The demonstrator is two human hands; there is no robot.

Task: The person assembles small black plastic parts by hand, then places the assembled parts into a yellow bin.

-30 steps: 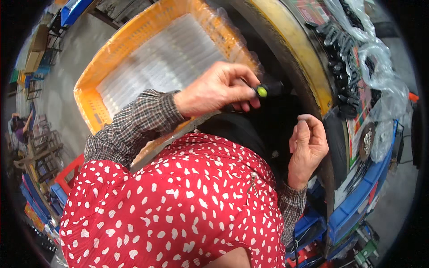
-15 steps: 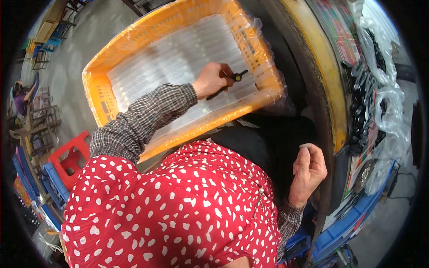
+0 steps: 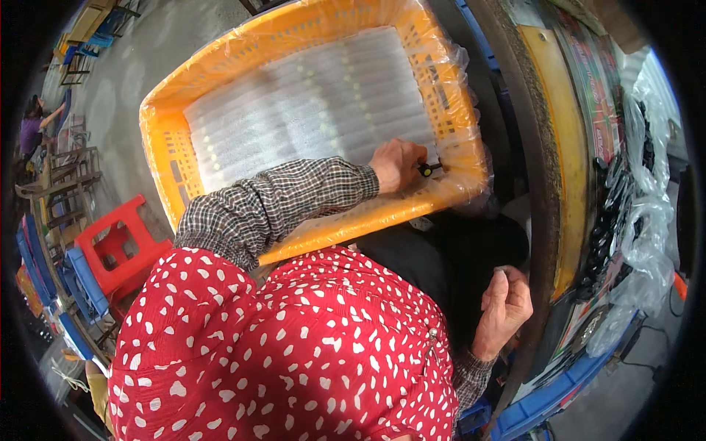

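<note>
Orange crate [image 3: 165, 140], left hand [image 3: 397, 165] closed on small black part [image 3: 428, 169] inside; right hand [image 3: 504, 309] loosely curled, seemingly empty

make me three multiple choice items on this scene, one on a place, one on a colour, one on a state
1. Where is the left hand?
A. inside the crate, near its right wall
B. on the red stool
C. on the blue bin

2. What colour is the crate?
A. green
B. orange
C. white

3. How is the right hand?
A. flat on the crate's rim
B. gripping a hammer
C. loosely curled, away from the crate

Answers: 1 A, the hand rests over the clear plastic lining, holding a small black part with a yellow tip. 2 B, its walls are orange. 3 C, its fingers curl near the dark table edge.
</note>
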